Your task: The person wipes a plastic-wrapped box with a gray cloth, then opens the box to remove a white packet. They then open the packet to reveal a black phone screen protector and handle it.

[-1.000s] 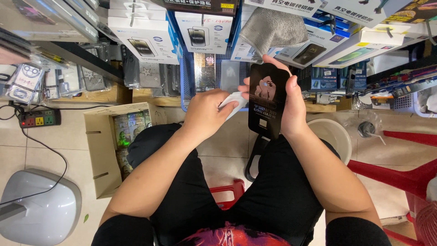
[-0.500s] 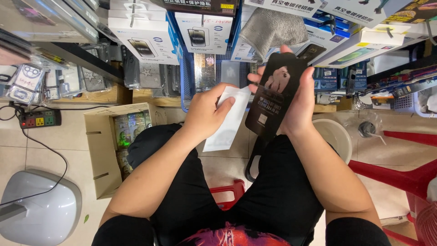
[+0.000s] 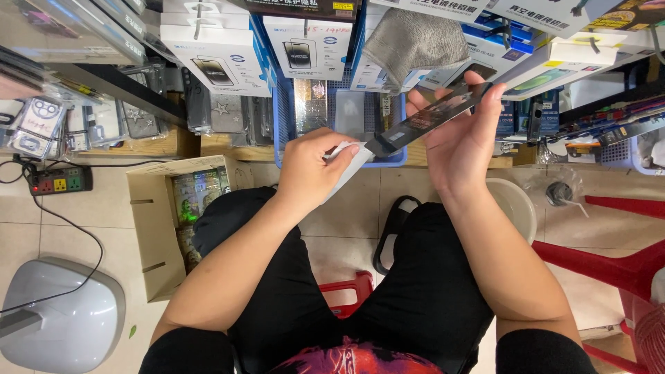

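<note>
The left hand (image 3: pixel 312 170) pinches a white paper insert (image 3: pixel 350 166), now tucked close under the lower end of the packet after hanging lower half a second ago. The right hand (image 3: pixel 460 142) grips the flat black packet (image 3: pixel 429 118), which has turned edge-on in front of the blue basket (image 3: pixel 284 138). The insert appears nearly separated from the packet.

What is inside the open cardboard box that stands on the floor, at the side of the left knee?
The cardboard box holds glossy greenish packets, stacked on edge. Its bottom and the lower packets are hidden by the box wall and the person's leg.
</note>
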